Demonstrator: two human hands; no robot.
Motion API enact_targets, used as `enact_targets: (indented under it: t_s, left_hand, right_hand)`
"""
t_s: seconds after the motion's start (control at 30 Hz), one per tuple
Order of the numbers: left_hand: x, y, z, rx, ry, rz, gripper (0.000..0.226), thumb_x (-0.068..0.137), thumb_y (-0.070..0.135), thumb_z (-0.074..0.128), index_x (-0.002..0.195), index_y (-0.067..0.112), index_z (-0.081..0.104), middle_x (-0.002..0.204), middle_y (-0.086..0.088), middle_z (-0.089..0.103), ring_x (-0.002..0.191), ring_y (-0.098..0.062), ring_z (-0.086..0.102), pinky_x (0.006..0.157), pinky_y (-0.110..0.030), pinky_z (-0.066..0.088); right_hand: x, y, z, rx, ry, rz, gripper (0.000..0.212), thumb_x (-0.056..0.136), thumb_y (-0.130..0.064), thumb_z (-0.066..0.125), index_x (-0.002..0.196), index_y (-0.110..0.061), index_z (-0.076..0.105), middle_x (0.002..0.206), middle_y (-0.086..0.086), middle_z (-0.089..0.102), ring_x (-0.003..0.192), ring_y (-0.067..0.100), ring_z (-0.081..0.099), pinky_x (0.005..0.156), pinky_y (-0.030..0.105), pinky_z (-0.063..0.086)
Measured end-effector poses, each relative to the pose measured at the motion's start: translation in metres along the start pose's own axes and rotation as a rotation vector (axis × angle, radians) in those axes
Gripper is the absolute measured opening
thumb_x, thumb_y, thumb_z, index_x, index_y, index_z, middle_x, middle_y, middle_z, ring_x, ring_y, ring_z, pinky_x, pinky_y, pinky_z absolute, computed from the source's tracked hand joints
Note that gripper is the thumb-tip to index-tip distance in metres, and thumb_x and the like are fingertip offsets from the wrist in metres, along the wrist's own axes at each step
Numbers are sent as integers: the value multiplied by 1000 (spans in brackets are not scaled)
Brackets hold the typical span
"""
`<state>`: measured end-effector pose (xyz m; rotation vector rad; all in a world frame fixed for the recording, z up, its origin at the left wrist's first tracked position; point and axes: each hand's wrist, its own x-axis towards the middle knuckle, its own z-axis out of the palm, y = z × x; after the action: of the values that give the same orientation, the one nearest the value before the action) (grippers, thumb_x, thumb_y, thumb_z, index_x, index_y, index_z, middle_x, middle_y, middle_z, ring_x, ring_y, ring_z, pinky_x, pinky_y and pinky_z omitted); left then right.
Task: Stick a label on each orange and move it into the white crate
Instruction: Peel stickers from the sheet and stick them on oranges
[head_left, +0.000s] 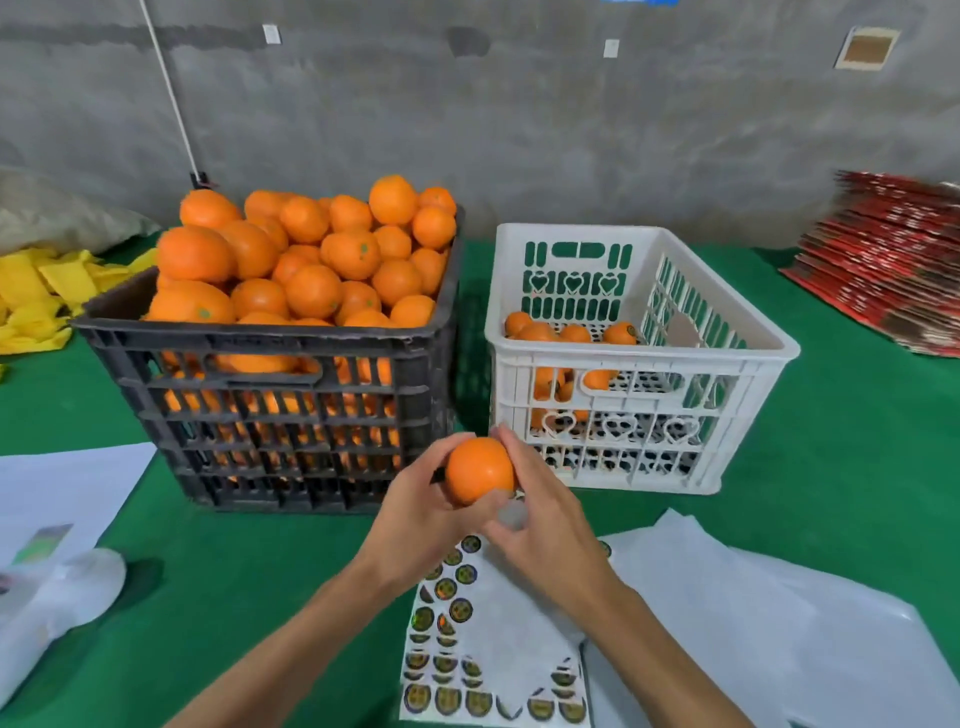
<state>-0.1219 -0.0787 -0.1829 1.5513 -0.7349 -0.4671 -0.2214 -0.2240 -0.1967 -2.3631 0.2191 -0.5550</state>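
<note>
We are observing both hands holding one orange (478, 469) above the green table (234, 582), in front of the gap between the crates. The left hand (415, 512) is cupping it with curled fingers; the right hand (540, 514) is pressing against its right side. The label sheet (467, 670) is lying beneath. The white crate (727, 332) is holding several oranges; the black crate (270, 358) is standing heaped full.

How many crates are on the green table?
2. The black crate, heaped with oranges, is on the left; the white crate, holding a few, is on the right.
</note>
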Motion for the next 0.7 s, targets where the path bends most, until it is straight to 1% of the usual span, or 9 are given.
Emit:
enact_targets:
  t_s: [0.1, 0.17, 0.2, 0.3, 0.37, 0.43, 0.5, 0.6, 0.7]
  left_hand:
    - [-9, -39, -2, 77, 58, -92, 60, 82, 34, 89, 134, 36, 60, 124, 3, 71, 101, -16, 76, 84, -30, 63]
    - [-15, -54, -3, 38, 115, -121, 57, 81, 36, 89, 131, 35, 61, 121, 3, 72, 95, -17, 77, 80, -27, 62]
    - [-17, -58, -3, 9, 148, -121, 56, 80, 38, 88, 130, 36, 62, 118, 3, 73, 93, -17, 78, 77, -24, 61]
    - [-21, -62, -2, -26, 250, -79, 52, 81, 46, 85, 127, 38, 62, 110, 13, 74, 93, -15, 78, 74, -18, 59]
    - [-23, -65, -3, -57, 282, -71, 55, 82, 53, 86, 129, 39, 61, 111, 13, 74, 94, -18, 78, 77, -21, 60]
    - [-24, -67, -5, -107, 274, -87, 61, 76, 60, 83, 130, 43, 60, 115, 0, 75, 95, -25, 78, 83, -30, 63]
    - [-24, -69, -5, -127, 255, -94, 58, 74, 62, 82, 127, 51, 60, 116, -6, 75, 95, -29, 79, 85, -34, 63]
    - [-24, -73, -2, -118, 247, -113, 58, 75, 60, 82, 127, 53, 58, 117, 0, 74, 94, -27, 79, 83, -31, 63]
    - [-25, -78, 2, -101, 240, -120, 66, 75, 59, 81, 134, 44, 55, 118, 6, 72, 99, -24, 77, 83, -28, 61]
  right_hand:
    - [-14, 22, 17, -43, -119, 78, 80, 95, -58, 63, 161, -34, 23, 157, -14, 41, 138, 5, 45, 112, 35, 45]
    - [-19, 31, 23, -60, -180, 57, 72, 94, -59, 64, 155, -34, 35, 143, -17, 51, 126, 1, 49, 106, 32, 47]
    - [-20, 34, 24, -76, -207, 28, 69, 94, -59, 65, 153, -34, 40, 139, -19, 52, 123, -2, 46, 107, 28, 43]
    - [-22, 40, 26, -228, -281, -69, 63, 98, -62, 54, 152, -31, 48, 154, -17, 44, 137, -2, 33, 114, 20, 25]
    - [-23, 42, 28, -352, -281, -89, 63, 99, -67, 45, 149, -30, 53, 155, -13, 45, 141, 7, 34, 115, 26, 27]
    - [-24, 43, 29, -437, -254, -51, 67, 96, -74, 39, 145, -32, 57, 146, -14, 48, 134, 10, 37, 107, 29, 34]
    - [-23, 44, 26, -453, -250, 7, 68, 93, -78, 40, 142, -34, 59, 131, -17, 49, 120, 6, 41, 93, 25, 37]
    - [-19, 46, 23, -361, -284, 60, 60, 92, -73, 51, 138, -35, 63, 111, -19, 42, 90, -2, 45, 70, 24, 33]
    - [-18, 49, 21, -295, -297, 58, 52, 92, -68, 58, 129, -33, 70, 103, -21, 37, 76, -6, 46, 64, 21, 31]
